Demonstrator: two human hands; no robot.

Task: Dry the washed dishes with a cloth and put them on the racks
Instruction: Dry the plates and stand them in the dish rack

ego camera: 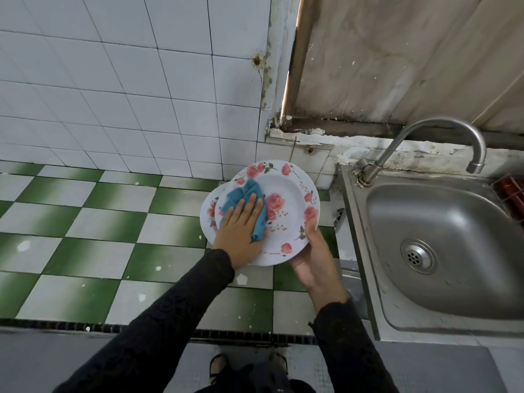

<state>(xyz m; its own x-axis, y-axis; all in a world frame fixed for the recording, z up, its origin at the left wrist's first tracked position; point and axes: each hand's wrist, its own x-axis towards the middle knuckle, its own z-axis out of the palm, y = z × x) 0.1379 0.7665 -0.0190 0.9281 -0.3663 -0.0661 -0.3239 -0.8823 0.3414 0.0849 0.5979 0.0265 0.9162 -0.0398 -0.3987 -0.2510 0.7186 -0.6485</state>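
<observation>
Two floral plates held stacked in the air over the green-and-white checked floor (113, 222), just left of the steel sink (425, 217). Top plate (286, 194) faces up, tilted a little toward the person. Second plate (208, 211) sits beneath it, only its left edge showing. Left hand (241, 225) lies flat, fingers straight, pressing the blue cloth (241, 194) onto the left half of the top plate's face. Right hand (314, 259) carries the stack from below at the near-right rim, thumb hooked over the edge. Step in hand, by my reading: wiping the top plate's face. Right half of the face, roses and far rim, lies bare to the right of the cloth, so the wipe likely needs to sweep rightward toward the holding thumb. Underside and second plate probably not yet dried. No rack in view; a red item (510, 191) at far right is cut off and not identifiable.
</observation>
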